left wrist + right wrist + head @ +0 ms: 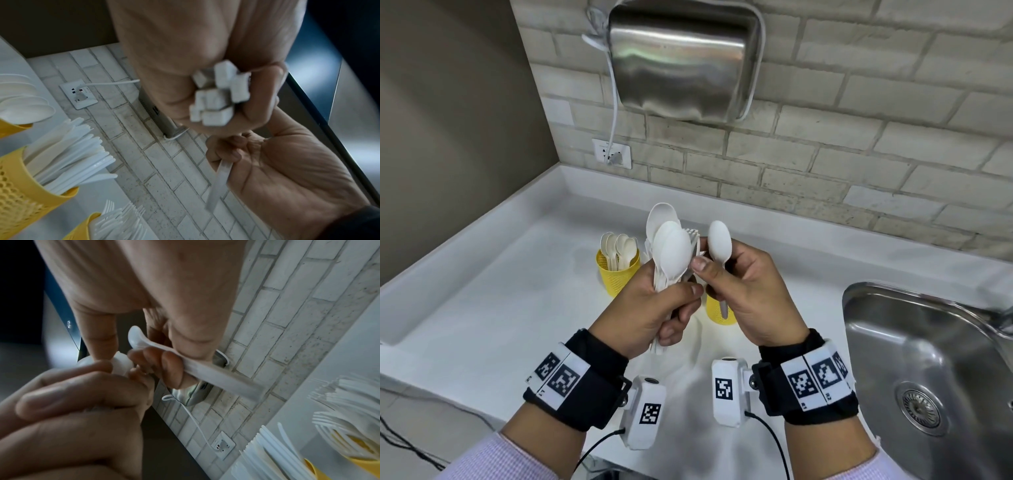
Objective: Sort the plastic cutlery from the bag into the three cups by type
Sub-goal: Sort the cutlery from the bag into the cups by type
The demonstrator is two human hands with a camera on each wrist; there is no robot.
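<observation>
My left hand [654, 308] grips a bundle of white cutlery [671, 253], fingers wrapped around the handles. Beside it, touching, my right hand [750, 294] pinches a single spoon [719, 241] upright. Just beyond my hands stand the yellow cups [616, 274] holding sorted spoons, knives and forks.

- White countertop [493, 308] running under both hands, meeting the brick wall beyond them
- Yellow cup of spoons [617, 274] standing on it, just beyond the left hand
- Second yellow cup [717, 313] sitting below, between the hands, mostly hidden
- Steel sink [928, 359] sitting in the counter, right of the right hand
</observation>
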